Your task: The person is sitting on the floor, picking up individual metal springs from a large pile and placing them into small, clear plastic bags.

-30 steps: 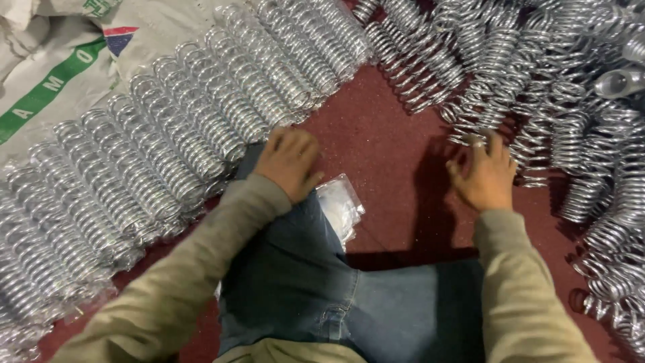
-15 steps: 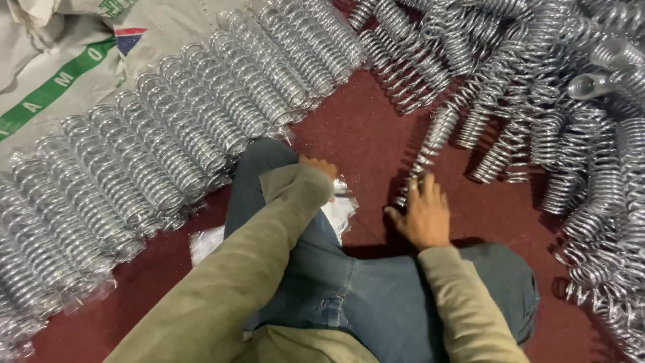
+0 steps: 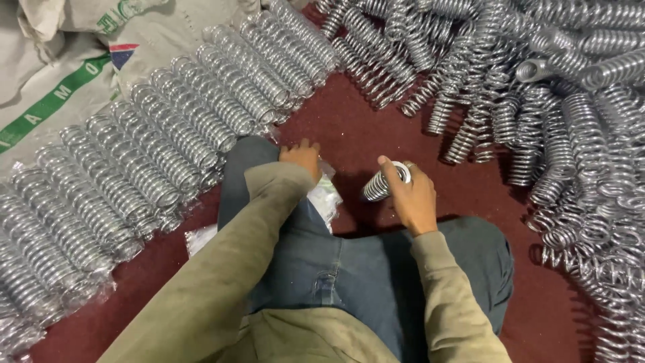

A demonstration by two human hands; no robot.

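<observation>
At far left we logged grey woven sacks (image 3: 60,74) with a green band, partly cut off by the frame edge and crumpled so that their full shape could not be read. Next we recorded a long row of bagged springs (image 3: 161,148), silver coils lying side by side in clear wrap, running from the lower left corner up toward the top centre; the lowest ones were cropped by the frame.

Toward the middle, we noted the left hand (image 3: 302,158) resting over the raised knee in blue jeans (image 3: 316,269), its fingers bent down onto a clear plastic bag (image 3: 326,195). Whether it pinched the bag or merely lay on it we could not tell, since the palm side was hidden. More plastic showed under the leg, mostly covered.

Just right of that, the right hand (image 3: 410,198) was closed around a single spring (image 3: 384,183), held tilted with its open end upward, above the dark red floor (image 3: 349,128). Its lower coils were hidden behind the hand.

At right we listed a loose heap of springs (image 3: 571,134), unwrapped and tangled, running off the top and right edges.
</observation>
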